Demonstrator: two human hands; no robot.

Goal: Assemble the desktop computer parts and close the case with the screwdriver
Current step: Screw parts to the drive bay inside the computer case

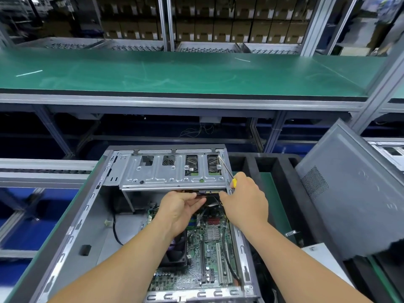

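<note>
The open computer case (72, 226) lies on its side on the green bench mat, motherboard (209, 254) exposed and a metal drive cage (172, 171) spanning its far end. Under the cage's near edge the left hand (181, 206) reaches in, fingers straight and relaxed against a dark part there. The right hand (244, 202) grips a yellow-handled screwdriver (228, 171) — its shaft angled up over the cage's right corner. The grey side panel (354, 193) leans upright at right, well apart — a black foam tray (273, 165) sits between

Bright, even overhead light; wide-angle bend at the edges.
Upper background dim and soft; lower right corner blurred.
</note>
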